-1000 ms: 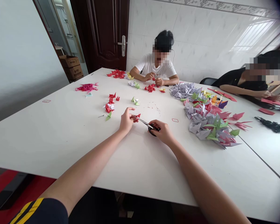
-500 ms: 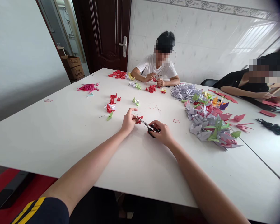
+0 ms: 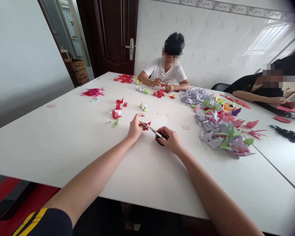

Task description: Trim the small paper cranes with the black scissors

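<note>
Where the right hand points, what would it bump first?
Likely the red folded paper in the left hand, because the scissors in the right hand point there; depth is hard to judge.

Black-handled steel scissors (image 3: 157, 135) and red folded paper (image 3: 146, 125) are being shown against the white counter (image 3: 64, 147); lilac, green and red origami cranes (image 3: 217, 131) are being shown heaped rightward; a navy sleeve (image 3: 41, 223) is being shown yellow-striped.

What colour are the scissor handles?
The scissor handles are black; best seen in the head view.
</note>
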The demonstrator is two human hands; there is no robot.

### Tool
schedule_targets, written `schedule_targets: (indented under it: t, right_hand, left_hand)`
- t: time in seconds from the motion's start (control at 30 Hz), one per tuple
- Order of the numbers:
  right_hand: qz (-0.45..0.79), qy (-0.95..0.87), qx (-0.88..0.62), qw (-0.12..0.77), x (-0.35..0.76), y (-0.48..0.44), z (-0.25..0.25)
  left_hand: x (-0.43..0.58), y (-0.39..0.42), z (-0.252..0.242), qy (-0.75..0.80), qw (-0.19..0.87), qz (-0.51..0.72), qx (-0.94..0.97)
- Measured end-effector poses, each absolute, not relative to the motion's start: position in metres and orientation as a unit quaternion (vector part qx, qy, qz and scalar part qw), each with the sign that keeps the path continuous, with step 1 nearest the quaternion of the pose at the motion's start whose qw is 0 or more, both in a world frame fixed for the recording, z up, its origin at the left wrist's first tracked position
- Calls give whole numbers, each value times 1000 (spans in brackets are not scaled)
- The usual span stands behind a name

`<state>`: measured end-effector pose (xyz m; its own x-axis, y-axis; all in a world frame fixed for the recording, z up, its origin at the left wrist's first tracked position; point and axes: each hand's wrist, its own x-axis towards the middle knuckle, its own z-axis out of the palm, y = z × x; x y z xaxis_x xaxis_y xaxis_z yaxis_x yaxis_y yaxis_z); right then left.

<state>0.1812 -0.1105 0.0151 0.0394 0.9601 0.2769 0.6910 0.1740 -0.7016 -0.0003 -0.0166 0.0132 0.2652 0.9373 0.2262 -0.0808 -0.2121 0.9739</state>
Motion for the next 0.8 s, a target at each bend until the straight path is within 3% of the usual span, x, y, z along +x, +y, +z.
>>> schedule_targets:
  t: [0.4, 0.6, 0.8]
  right_hand:
    - [172, -666, -620, 377, 179, -111, 14]
    - [185, -635, -601, 449, 188, -111, 17]
    - [224, -642, -605, 414, 212, -110, 17]
  left_hand:
    - [0, -17, 12, 345, 520, 491, 607]
    - [-3, -14, 12, 340, 503, 514, 605]
    - [-3, -8, 10, 353, 479, 507, 624]
